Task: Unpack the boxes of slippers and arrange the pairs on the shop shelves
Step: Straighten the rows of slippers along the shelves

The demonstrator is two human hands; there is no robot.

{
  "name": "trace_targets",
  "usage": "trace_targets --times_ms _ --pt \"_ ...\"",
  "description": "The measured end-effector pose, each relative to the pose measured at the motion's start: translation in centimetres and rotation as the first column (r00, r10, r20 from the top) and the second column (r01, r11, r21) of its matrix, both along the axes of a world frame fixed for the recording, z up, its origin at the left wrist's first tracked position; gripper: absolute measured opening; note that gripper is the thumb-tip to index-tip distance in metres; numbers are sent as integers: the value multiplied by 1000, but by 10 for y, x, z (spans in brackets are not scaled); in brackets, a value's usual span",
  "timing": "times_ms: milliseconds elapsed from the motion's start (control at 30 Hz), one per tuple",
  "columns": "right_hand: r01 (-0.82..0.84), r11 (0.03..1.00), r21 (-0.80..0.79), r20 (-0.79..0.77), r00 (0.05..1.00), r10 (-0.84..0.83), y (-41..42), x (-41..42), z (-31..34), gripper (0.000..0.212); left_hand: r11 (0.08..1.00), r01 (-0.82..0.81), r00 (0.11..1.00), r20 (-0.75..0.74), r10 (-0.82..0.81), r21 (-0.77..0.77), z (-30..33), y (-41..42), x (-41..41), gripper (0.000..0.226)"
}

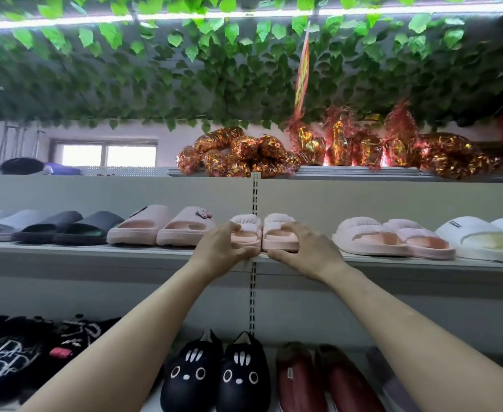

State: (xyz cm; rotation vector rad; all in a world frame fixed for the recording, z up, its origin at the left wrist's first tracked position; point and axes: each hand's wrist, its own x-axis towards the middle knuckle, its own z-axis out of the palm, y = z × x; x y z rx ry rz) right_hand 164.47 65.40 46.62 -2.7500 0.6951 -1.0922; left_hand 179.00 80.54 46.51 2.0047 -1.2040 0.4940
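Two small pink slippers stand side by side on the upper grey shelf (95, 251), right at the slotted upright. My left hand (219, 249) grips the left pink slipper (246, 230) at its heel, fingers over the top and thumb under the sole edge. My right hand (306, 248) grips the right pink slipper (277, 231) the same way. Both slippers have fluffy white-pink straps and point away from me.
Pink pairs (161, 226) (393, 237), a dark pair (72, 228), grey slippers (3, 223) and a white pair (482, 240) fill the same shelf. Below stand black cat-face slippers (214, 373), a dark red pair (318, 379) and black patterned ones (21, 352). Foil-wrapped bundles (333, 150) sit on top.
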Motion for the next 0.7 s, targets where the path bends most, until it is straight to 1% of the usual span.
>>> trace_targets --times_ms 167,400,500,600,700 --pt "40 999 9 1 999 -40 -2 4 -3 68 998 39 999 -23 -40 -39 -3 -6 6 76" --pt "80 997 -2 -4 997 -80 3 9 -6 67 998 54 998 -10 -55 -35 -4 -10 14 76" --pt "69 998 -7 -9 998 -69 4 7 -6 69 997 61 998 -8 -61 -36 -4 -11 17 77" --pt "39 999 -3 25 999 -39 2 -4 -5 72 997 44 999 20 -43 -58 -5 -14 16 77" --pt "68 997 -30 82 994 -65 -8 -29 -2 68 994 25 998 58 -19 -103 -1 -21 1 79"
